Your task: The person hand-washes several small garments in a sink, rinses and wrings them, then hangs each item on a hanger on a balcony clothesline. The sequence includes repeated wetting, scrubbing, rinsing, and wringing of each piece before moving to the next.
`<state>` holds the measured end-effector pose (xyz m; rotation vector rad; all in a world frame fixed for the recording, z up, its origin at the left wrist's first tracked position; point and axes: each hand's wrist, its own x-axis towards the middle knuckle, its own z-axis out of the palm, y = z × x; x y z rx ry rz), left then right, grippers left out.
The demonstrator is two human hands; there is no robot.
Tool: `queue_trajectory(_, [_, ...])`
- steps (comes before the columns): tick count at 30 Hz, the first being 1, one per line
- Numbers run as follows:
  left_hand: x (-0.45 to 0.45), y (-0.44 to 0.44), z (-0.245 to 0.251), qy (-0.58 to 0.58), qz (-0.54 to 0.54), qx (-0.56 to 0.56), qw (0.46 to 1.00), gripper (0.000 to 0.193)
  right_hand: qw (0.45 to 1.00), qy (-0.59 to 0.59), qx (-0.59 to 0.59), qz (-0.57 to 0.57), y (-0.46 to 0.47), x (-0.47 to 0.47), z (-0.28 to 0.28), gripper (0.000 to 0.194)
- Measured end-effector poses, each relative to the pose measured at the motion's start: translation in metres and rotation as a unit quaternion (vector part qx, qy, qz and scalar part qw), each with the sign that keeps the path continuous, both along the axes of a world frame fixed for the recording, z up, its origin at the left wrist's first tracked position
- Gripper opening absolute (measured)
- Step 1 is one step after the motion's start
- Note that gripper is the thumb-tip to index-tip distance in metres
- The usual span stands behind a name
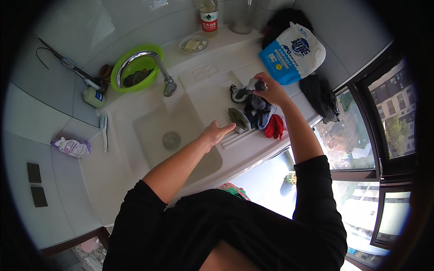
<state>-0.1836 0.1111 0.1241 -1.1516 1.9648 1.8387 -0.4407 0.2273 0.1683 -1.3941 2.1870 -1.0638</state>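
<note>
Over the ribbed washboard (pixel 212 105) of a white laundry sink, my right hand (pixel 274 90) grips a small grey sock-like cloth (pixel 252 84). Below it lies a heap of dark blue and grey small garments (pixel 259 107), which look like socks. A red cloth (pixel 275 126) lies at the heap's near right side. My left hand (pixel 217 132) hovers by the basin's right edge with thumb and fingers apart, holding nothing. Its thumb tip is close to an olive-grey cloth (pixel 239 118); whether they touch I cannot tell.
A chrome faucet (pixel 169 86) arches over the basin (pixel 159 122). Behind it sits a green plastic basin (pixel 156 73) with dark cloth inside. A soap dish (pixel 185 50), a bottle (pixel 209 20) and a detergent pouch (pixel 291 54) line the back. A white brush (pixel 104 132) lies left.
</note>
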Motion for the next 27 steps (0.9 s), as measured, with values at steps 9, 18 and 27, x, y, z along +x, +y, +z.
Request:
queue_trajectory(9, [0.005,-0.06,0.075,0.441,0.0,0.193,0.877,0.109,0.865,-0.463,-0.151,0.122,-0.035,0.085,0.098,0.042])
queue_trajectory(18, [0.1,-0.053,0.086,0.335,0.14,0.359,0.86,0.041,0.998,-0.031,-0.037,0.05,-0.116,0.201,0.085,0.062])
queue_trajectory(27, [0.187,-0.043,0.109,0.396,0.042,0.649,0.648,0.04,0.551,-0.707,-0.19,0.4,-0.162,0.303,0.097,0.05])
